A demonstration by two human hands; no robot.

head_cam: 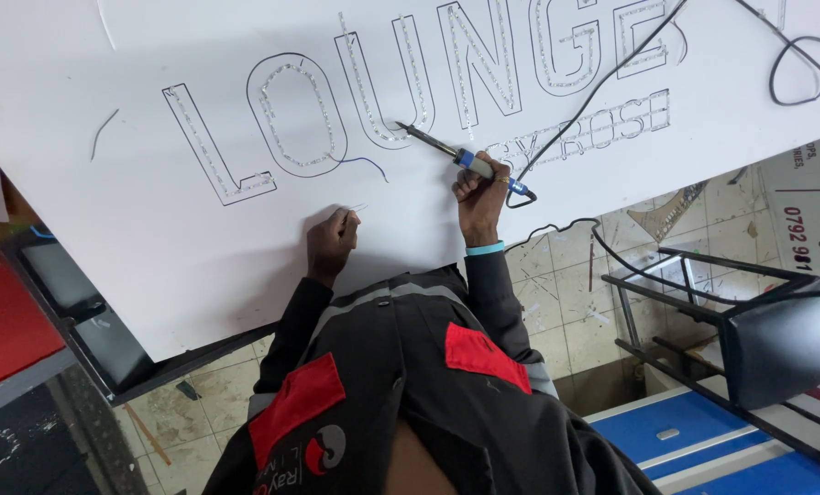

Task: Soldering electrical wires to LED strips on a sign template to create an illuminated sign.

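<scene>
A large white sign board lies in front of me, with big outlined letters lined with rows of small lights. My right hand grips a soldering iron with a blue handle. Its tip touches the board at the foot of one letter. My left hand rests on the bare board below the letters and pinches a thin strand of wire. A loose blue wire curls off a round letter, between my two hands.
The iron's black cable runs up to the right across the board. Another black cable loops at the top right corner. A black metal chair and blue panels stand right of me on the tiled floor. A red surface is at left.
</scene>
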